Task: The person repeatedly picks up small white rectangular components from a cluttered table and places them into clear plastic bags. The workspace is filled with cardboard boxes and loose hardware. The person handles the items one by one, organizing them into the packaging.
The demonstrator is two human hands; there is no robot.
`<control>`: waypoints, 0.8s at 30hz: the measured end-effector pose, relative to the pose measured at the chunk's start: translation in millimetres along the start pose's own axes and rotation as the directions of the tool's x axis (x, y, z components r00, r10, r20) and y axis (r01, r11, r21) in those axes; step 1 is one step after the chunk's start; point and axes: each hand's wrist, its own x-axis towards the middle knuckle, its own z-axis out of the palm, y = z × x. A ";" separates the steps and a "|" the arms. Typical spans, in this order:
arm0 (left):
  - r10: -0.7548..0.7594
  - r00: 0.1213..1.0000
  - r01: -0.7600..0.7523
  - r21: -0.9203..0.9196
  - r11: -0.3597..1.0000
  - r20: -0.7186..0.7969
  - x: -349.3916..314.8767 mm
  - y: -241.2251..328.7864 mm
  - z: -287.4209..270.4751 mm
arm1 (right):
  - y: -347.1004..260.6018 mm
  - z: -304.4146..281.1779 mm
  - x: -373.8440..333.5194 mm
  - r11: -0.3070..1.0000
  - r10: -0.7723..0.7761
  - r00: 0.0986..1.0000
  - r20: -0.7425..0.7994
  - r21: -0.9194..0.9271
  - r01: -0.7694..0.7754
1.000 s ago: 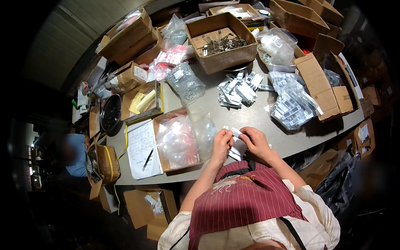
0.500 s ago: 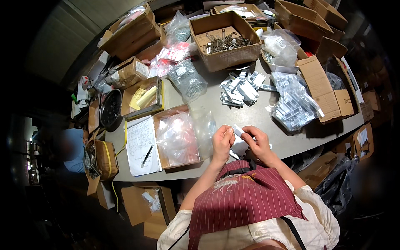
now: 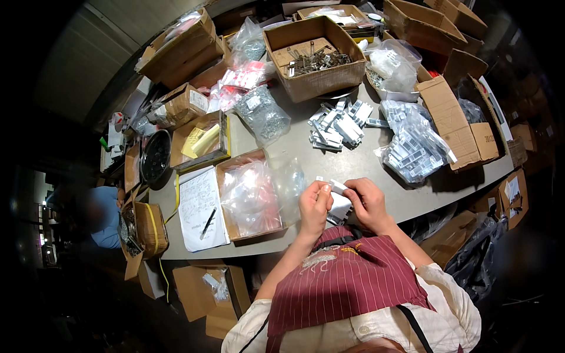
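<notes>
My left hand (image 3: 314,203) and my right hand (image 3: 366,204) meet at the table's near edge. Between them is a small silvery-white metal piece (image 3: 338,187), pinched by the fingers of both; its exact kind does not show. Under it, between my palms, lie more whitish pieces (image 3: 339,206), partly hidden by the hands. Farther off on the table is a loose pile of silvery rectangular metal parts (image 3: 342,126). To its right sits a clear plastic bag (image 3: 416,156) full of similar parts.
Left of my hands stands an open carton (image 3: 268,226) with clear plastic bags in it. Beside it, a pen (image 3: 208,222) lies on written paper (image 3: 194,194). Behind the pile is a cardboard box (image 3: 318,85) of small metal parts. A person in blue (image 3: 106,215) is at far left.
My hands still hold the small piece, its angle and my fingers slightly shifted. A small light piece now shows on the table just beyond my left hand.
</notes>
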 end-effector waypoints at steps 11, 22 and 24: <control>-0.207 0.971 0.219 -0.098 0.971 0.123 4.0 12.7 -16.0 | -2.9 -10.3 7.0 0.983 -0.095 0.990 0.108 -0.149 0.111; -0.304 0.948 0.309 -0.036 0.950 0.094 -6.1 18.6 0.0 | 2.2 -0.9 -2.8 0.989 -0.019 0.984 0.178 -0.140 0.045; -0.266 0.962 0.268 -0.040 0.962 0.065 -9.3 17.3 3.8 | 2.5 -0.1 -5.9 0.995 0.030 0.985 0.169 -0.095 -0.014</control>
